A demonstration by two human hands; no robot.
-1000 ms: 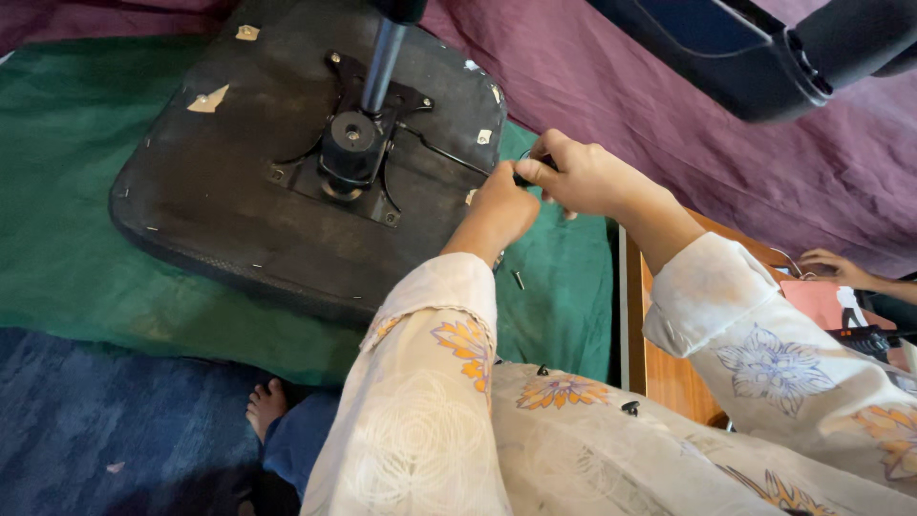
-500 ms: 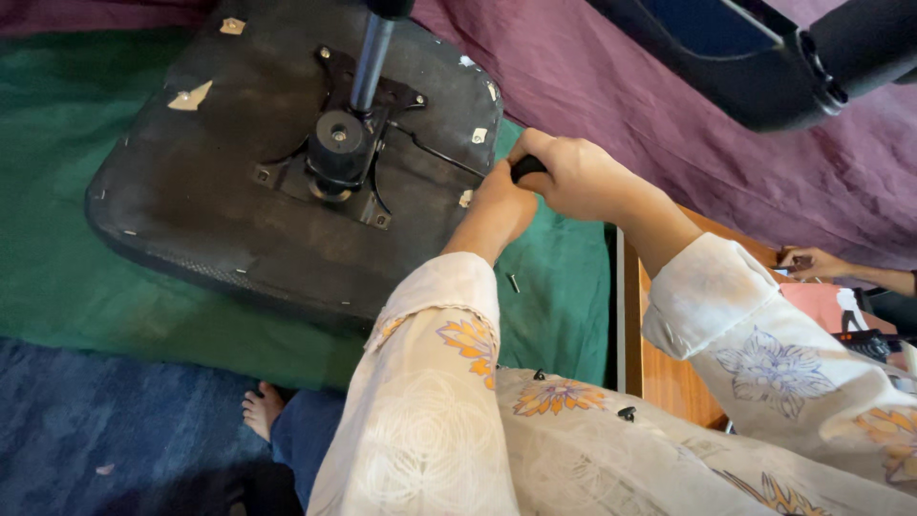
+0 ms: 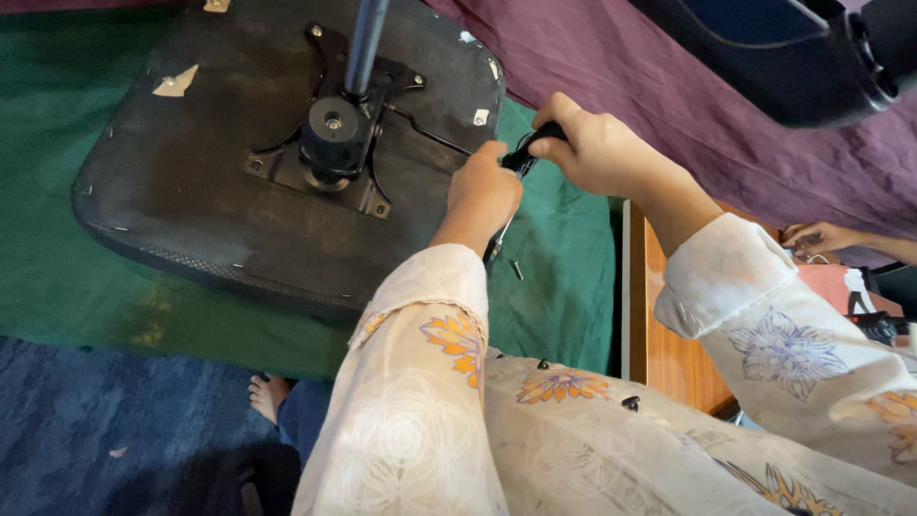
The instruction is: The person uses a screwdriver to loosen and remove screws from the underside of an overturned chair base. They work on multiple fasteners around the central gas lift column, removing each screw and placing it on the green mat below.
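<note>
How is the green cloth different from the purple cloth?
The green cloth lies fairly flat under the upturned black chair seat; the purple cloth lies behind it, rumpled into long folds. The left hand and right hand, gripping a black-handled tool, are over the green cloth, not the purple. Both are plain, one-colour fabrics.

right hand (image 3: 597, 153) raised | black tool handle (image 3: 531, 151) now exposed | left hand (image 3: 484, 191) shifted up
</note>
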